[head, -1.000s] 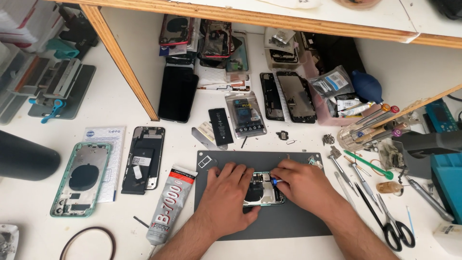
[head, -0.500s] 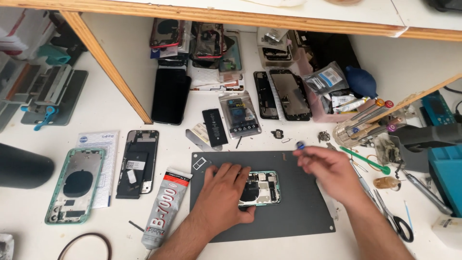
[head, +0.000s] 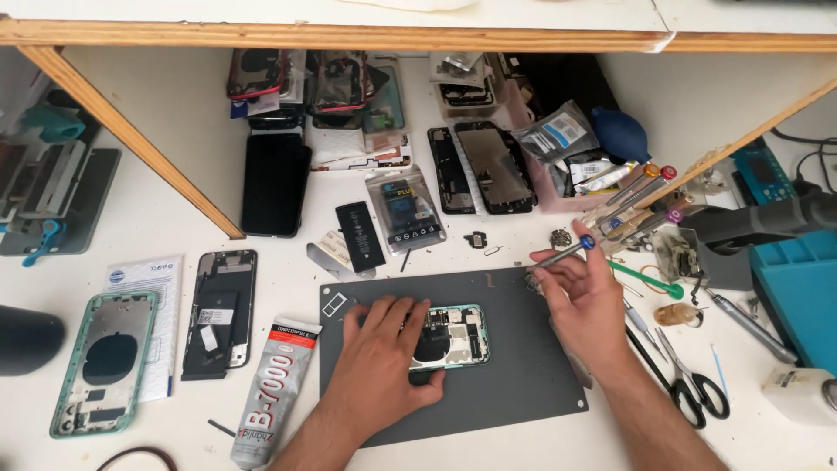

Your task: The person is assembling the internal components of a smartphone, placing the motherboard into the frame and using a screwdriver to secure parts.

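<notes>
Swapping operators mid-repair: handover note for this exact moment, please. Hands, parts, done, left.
Left hand: flat on the opened green phone, pinning it to the grey mat.
Right hand: lifted off the phone, holding a blue-capped screwdriver above the mat's upper right corner.
Phone: back open, internals exposed, at mat centre. Spare green frame and glue tube lie left of the mat; scissors lie to its right.
Done: phone is opened.
Left: phone is not closed; I cannot tell which screws are out.
</notes>
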